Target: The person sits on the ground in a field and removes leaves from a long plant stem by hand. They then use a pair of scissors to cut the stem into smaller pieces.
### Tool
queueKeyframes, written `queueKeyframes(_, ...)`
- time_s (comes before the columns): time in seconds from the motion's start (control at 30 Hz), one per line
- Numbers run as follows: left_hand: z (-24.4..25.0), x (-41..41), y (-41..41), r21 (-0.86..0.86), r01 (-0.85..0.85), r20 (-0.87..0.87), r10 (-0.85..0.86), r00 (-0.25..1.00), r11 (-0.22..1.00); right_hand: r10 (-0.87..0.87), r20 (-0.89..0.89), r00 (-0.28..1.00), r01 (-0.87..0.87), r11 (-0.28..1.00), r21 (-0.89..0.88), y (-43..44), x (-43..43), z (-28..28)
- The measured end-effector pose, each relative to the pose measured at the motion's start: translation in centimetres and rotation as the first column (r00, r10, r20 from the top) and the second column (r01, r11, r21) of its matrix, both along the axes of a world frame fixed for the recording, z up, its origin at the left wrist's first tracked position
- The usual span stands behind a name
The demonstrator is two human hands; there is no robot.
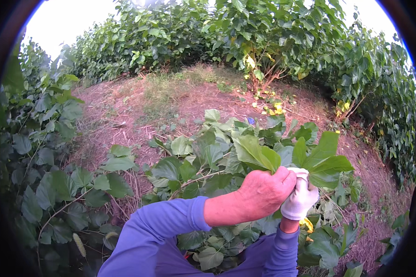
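My bare left hand [267, 188] is closed around several broad green leaves [254, 152] that fan out above the fist. Touching it on the right, my right hand [301, 197] wears a white knit glove and grips another bunch of green leaves [324, 161]. The leaf stems are hidden inside both fists. Beneath and beyond the hands lies a large heap of cut leafy branches [208, 155], with a bare brown stem [201, 178] showing in it. More leaves [210, 258] lie between my legs.
Tall leafy shrubs [280, 31] line the far side and the right. At the left, leafy branches [55, 194] stand close to me. Reddish soil [114, 100] with dry stalks and grass lies beyond the heap. A small blue object [251, 120] and yellow leaves [277, 108] are there.
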State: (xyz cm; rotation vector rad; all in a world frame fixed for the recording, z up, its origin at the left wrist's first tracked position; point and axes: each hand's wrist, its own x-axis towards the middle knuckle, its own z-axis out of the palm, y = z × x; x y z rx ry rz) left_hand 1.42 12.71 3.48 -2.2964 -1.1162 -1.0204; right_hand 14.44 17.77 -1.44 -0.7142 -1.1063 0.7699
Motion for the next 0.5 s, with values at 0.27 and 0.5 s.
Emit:
queueKeyframes(0.27, -1.7, -0.3, -0.8, 0.096, -0.014, 0.073, 0.007, 0.997, 0.995, 0.094, -0.025, 0.995, -0.092, 0.994, 0.059, 3.0, 1.6, -1.2)
queueKeyframes(0.5, -1.1, -1.7, 1.0, 0.108, -0.017, 0.162, -0.001, 0.987, 0.994, 0.205, -0.256, 0.945, -0.227, 0.972, -0.057, 5.4, 3.8, -1.9)
